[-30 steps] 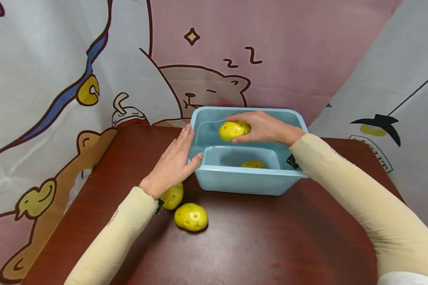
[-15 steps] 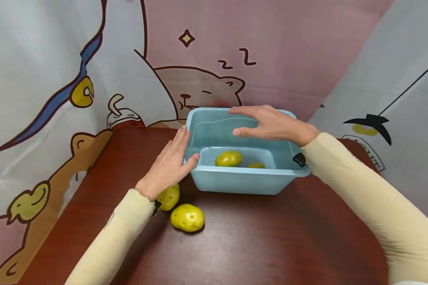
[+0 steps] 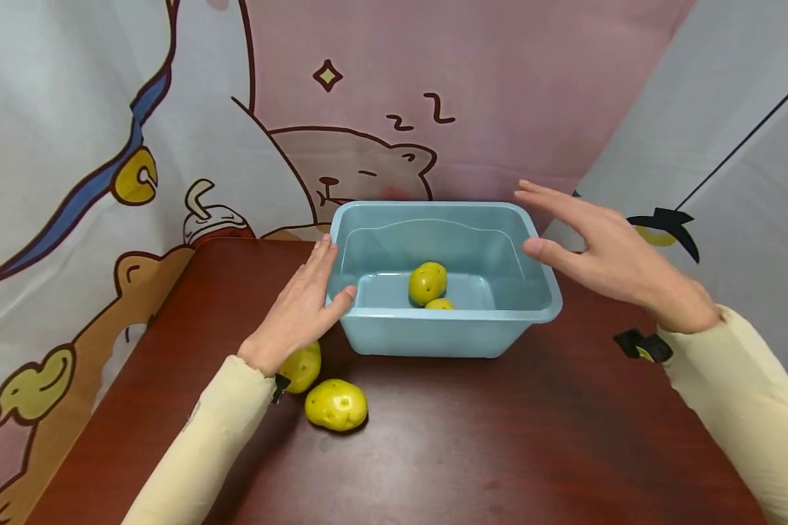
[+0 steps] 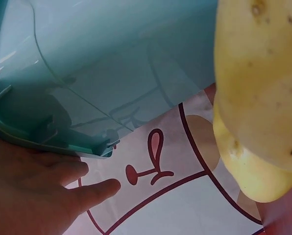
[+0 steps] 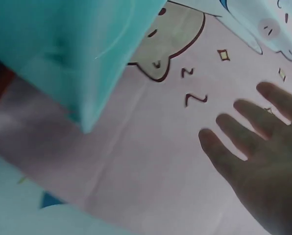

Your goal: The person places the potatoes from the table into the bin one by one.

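Observation:
A light blue plastic basin [image 3: 427, 333] stands on the table with two yellow potatoes inside. One potato [image 3: 427, 283] shows whole; the other potato [image 3: 440, 304] is mostly hidden behind the front wall. My left hand [image 3: 295, 310] rests against the basin's left rim with its fingers straight; the left wrist view shows the fingers [image 4: 94, 193] right at the rim. My right hand [image 3: 604, 251] hangs in the air at the basin's right rim, fingers extended and holding nothing. In the right wrist view its fingers [image 5: 239, 139] are spread apart from the basin.
Two more potatoes lie on the table left of the basin's front: one potato [image 3: 336, 405] in full view, one potato [image 3: 304, 364] partly behind the left wrist. The dark red wooden table [image 3: 499, 452] ends at a cartoon-printed cloth [image 3: 499, 87] behind.
My right hand let go of a potato, which dropped into the basin and rolled beside the other. That hand then moved right, out over the basin's right rim. The left hand stayed at its rim.

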{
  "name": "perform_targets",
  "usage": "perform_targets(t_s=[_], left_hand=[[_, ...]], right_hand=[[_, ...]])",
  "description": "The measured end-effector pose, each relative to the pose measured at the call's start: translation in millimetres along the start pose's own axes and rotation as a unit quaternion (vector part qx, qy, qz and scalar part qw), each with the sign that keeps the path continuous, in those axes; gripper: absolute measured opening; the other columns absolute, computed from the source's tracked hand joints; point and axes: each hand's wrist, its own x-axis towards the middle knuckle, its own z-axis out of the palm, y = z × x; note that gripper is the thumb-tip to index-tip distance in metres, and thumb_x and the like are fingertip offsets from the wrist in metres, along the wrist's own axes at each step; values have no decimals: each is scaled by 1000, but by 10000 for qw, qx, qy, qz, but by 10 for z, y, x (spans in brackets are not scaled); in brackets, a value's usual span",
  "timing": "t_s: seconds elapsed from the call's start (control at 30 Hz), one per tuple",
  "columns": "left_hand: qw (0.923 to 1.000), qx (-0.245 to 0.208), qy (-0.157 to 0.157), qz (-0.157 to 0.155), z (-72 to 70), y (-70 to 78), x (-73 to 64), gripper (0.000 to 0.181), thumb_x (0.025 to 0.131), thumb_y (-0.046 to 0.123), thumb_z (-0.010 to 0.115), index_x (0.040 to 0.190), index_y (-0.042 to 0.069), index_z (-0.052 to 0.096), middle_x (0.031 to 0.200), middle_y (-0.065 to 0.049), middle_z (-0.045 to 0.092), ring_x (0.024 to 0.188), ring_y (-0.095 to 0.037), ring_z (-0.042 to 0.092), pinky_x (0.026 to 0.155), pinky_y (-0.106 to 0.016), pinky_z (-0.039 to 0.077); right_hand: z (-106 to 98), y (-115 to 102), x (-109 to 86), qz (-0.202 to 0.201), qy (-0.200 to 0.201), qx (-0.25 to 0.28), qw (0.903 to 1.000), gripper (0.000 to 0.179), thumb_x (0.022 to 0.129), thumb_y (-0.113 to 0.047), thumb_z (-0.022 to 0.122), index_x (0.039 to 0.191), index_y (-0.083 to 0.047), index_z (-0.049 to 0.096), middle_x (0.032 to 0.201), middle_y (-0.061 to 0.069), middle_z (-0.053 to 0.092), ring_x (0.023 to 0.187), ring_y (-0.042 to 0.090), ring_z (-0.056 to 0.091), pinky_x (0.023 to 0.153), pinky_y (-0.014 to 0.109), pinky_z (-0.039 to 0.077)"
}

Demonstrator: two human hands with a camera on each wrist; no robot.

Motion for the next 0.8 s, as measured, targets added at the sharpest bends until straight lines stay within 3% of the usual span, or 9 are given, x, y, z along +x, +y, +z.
perform_targets(t_s=[0.13,0.2,0.33,0.53,0.8], left_hand=[[10000,-14,-3,31,3,3,3,85,104,57,42,164,1,19,173,-5,1,159,-23,6,125,-54,19],[10000,-14,-30,20,-5,3,1,85,104,57,42,164,1,18,174,-5,1,159,-23,6,125,-54,18],[10000,-58,-21,-23,-14,3,-3,86,104,56,44,164,2,18,174,-3,0,159,-22,5,125,-52,17],[9999,-114,-56,-95,-14,-14,-22,85,104,55,45,165,2,18,174,-2,-1,159,-22,5,126,-51,17],[9996,-191,-125,156,-27,-60,-13,89,103,62,44,167,11,10,174,-1,-2,159,-21,3,124,-59,18]], right_hand=[[131,189,-322,496,401,220,9977,66,102,-29,67,161,-34,37,168,-13,27,146,36,41,105,64,42],[248,271,-456,778,542,429,9946,67,103,-29,66,162,-30,37,169,-11,25,148,41,37,108,74,32],[504,374,-639,1191,646,731,9881,70,103,-31,64,164,-25,32,171,-5,21,154,40,25,110,78,25],[800,423,-735,1435,580,988,9830,73,104,-36,59,167,-28,22,173,-3,15,153,44,23,108,81,23],[917,458,-744,1603,453,1102,9798,76,105,-38,57,167,-33,13,172,-8,12,153,42,25,108,78,28]])
